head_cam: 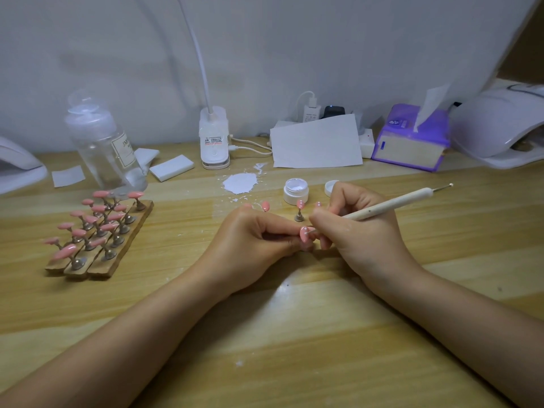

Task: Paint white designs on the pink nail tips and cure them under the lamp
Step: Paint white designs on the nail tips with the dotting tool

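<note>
1. My left hand point(259, 240) rests on the wooden table point(294, 334), its fingers curled in and pinching a pink nail tip point(305, 233) at the centre of the view.
2. My right hand point(359, 228) grips a white dotting pen point(391, 205) like a pencil; its working end meets the pink nail tip, which shows small white dots, and its far end with a little metal ball points up to the right.
3. Just behind my hands stand more pink tips on small metal stands point(299, 212); the middle one carries white dots.
4. An open jar of white gel point(296, 190) sits just beyond them, its lid point(331, 187) beside it to the right.
5. A blob of white paint point(240, 183) lies smeared on the table left of the jar.
6. At my left, a wooden rack point(100, 260) holds many plain pink tips on stands.
7. Behind the rack stands a clear pump bottle point(103, 142), with white pads point(171, 167) near it.
8. The curing lamp point(497, 128) sits at the far right, beside a purple tissue pack point(412, 139).
9. A white desk-light base point(215, 136) stands at the back centre, near a sheet of white paper point(316, 142).
</note>
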A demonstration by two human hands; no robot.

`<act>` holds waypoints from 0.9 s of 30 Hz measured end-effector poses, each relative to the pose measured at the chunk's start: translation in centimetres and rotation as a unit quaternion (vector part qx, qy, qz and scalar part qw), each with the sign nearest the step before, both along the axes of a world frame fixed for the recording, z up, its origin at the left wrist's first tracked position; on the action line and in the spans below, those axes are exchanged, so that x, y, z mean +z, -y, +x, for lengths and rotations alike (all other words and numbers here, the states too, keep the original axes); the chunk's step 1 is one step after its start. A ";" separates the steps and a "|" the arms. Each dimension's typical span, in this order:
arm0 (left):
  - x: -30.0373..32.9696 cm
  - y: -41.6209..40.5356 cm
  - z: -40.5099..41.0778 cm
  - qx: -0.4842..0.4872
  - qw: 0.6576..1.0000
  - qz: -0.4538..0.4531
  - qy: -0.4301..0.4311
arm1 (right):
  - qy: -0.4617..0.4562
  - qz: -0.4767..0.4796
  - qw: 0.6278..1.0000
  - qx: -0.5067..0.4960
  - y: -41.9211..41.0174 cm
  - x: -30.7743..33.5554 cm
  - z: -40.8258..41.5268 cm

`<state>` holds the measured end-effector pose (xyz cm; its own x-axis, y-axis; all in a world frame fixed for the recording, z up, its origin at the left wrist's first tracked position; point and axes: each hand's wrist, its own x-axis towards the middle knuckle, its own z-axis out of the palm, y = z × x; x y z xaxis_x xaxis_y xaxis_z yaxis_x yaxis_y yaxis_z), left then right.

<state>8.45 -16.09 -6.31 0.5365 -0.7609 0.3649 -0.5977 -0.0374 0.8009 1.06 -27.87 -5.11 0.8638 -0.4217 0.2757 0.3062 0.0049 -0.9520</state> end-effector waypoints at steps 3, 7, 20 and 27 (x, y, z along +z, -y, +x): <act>0.0 0.0 0.0 0.001 1.000 0.000 -0.002 | -0.005 0.004 1.000 -0.003 0.0 -0.1 0.0; 0.0 0.0 0.0 0.004 1.000 -0.003 -0.009 | -0.006 0.003 1.000 0.000 -0.1 0.0 0.0; -0.1 0.1 0.2 0.002 1.000 -0.003 0.000 | 0.007 0.014 1.000 -0.002 0.1 -0.2 0.2; 0.1 0.1 0.0 0.019 1.000 0.008 0.003 | 0.005 0.018 1.000 -0.012 0.1 -0.3 0.1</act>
<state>8.45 -16.14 -6.23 0.5622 -0.7462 0.3565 -0.6008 -0.0724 0.7961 1.20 -27.96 -5.37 0.8508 -0.4518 0.2685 0.3163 0.0322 -0.9481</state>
